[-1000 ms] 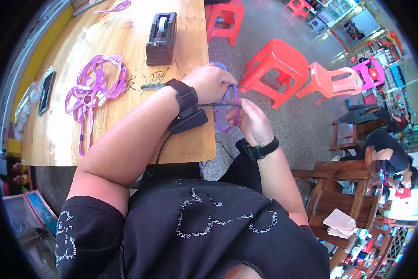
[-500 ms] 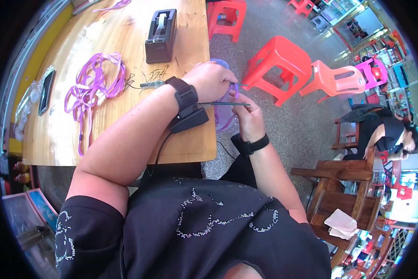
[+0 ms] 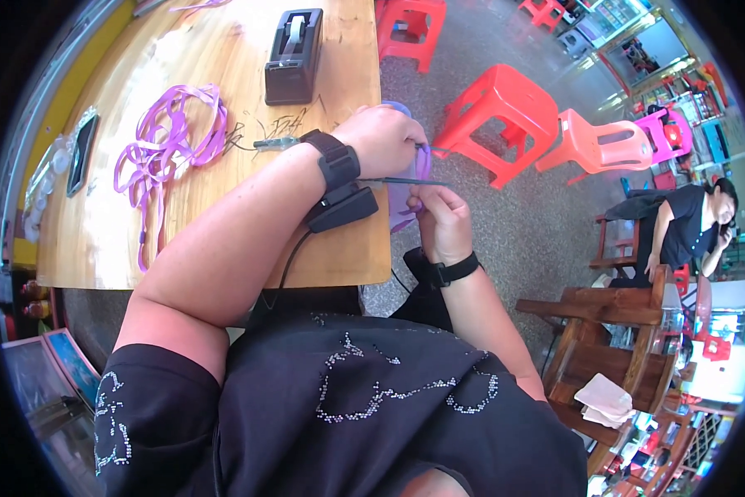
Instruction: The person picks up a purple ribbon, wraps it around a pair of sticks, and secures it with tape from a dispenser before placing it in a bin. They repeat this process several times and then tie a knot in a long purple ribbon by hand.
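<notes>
My left hand [image 3: 381,138] is at the table's right edge, its fingers curled closed on a purple ribbon [image 3: 424,166]. Just beyond the edge and nearer to me, my right hand [image 3: 444,222] pinches, thumb against fingers; a bit of purple shows at its fingertips. Between the hands runs a thin dark rod-like thing [image 3: 406,180]; what grips it is hidden. A translucent bluish container, partly covered by my left hand, is below. A tangled heap of purple ribbon [image 3: 174,124] lies on the wooden table [image 3: 248,50].
A black tape dispenser [image 3: 293,70] stands at the far side of the table. A small clear-and-dark tool [image 3: 275,144] lies beside my left wrist, and a phone [image 3: 82,156] lies far left. Red stools [image 3: 501,103] and a wooden chair [image 3: 613,311] are to the right; a person sits beyond.
My right hand has come slightly lower and closed into a tighter pinch. More purple ribbon shows between the hands. The view has shifted a little, and the seated person has raised their head.
</notes>
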